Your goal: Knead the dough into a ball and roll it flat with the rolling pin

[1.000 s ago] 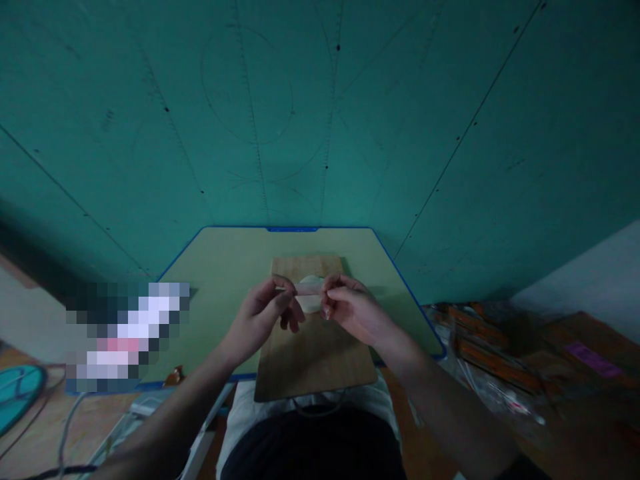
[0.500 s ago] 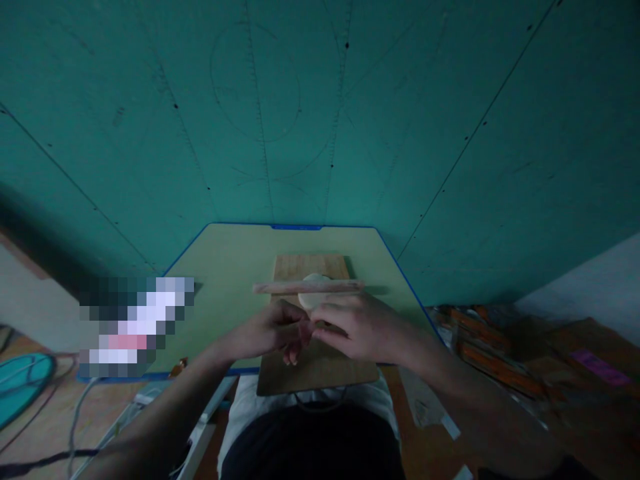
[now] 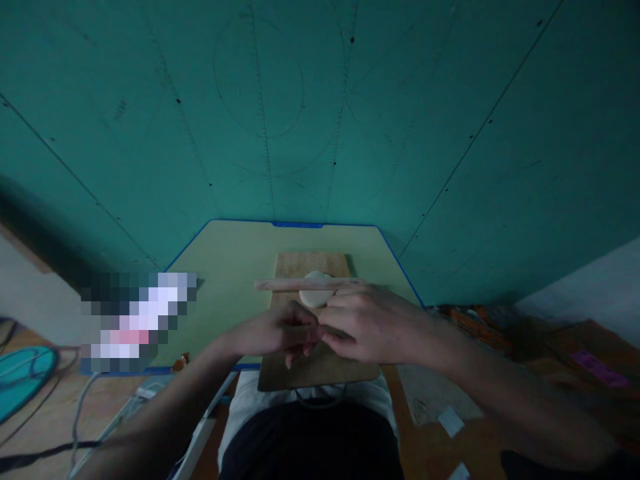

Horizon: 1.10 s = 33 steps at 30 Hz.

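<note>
Wooden rolling pin (image 3: 300, 285) lies crosswise over the pale dough disc (image 3: 313, 299), which rests on the cutting board (image 3: 320, 377). Judged by its form, the disc is already flattened and roughly round; its thickness, and so any flattening left, cannot be determined. The left hand (image 3: 277, 331) and right hand (image 3: 363, 323) meet at their fingertips, nearer the body than the disc, fingers curled; whether anything is pinched between them cannot be told.

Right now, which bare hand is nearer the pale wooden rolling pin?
The right hand: in view, it overlaps one end of the rolling pin; the left hand sits lower, with a gap.
</note>
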Each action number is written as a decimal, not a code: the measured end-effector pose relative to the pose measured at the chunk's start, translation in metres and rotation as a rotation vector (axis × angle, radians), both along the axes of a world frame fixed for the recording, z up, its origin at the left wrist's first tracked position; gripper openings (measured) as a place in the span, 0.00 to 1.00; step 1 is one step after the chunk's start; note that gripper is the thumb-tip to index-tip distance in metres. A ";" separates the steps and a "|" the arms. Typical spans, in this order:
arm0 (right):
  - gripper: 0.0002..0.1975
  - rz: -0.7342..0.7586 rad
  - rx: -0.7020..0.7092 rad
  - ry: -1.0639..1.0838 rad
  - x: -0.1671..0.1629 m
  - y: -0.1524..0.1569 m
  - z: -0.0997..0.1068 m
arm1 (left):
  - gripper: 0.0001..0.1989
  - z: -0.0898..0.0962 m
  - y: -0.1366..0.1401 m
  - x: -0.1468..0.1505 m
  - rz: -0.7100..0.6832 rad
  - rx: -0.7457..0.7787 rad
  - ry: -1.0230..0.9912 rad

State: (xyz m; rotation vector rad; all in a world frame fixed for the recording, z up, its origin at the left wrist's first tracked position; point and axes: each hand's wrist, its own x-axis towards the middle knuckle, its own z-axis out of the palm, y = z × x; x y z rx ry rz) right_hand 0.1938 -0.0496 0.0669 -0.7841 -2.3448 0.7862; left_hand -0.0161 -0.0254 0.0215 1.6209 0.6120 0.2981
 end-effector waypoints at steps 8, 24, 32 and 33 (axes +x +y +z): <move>0.12 0.133 0.303 -0.296 -0.003 -0.004 -0.007 | 0.14 0.003 -0.001 0.000 -0.101 -0.036 0.015; 0.10 0.042 -0.124 0.001 -0.001 -0.001 -0.027 | 0.18 -0.010 -0.006 -0.002 0.072 -0.015 -0.100; 0.14 0.098 -0.522 0.118 0.000 0.002 -0.042 | 0.20 -0.015 -0.013 0.001 0.074 0.045 -0.076; 0.14 0.104 -0.532 0.101 0.001 0.002 -0.042 | 0.20 -0.015 -0.014 0.001 0.063 0.044 -0.072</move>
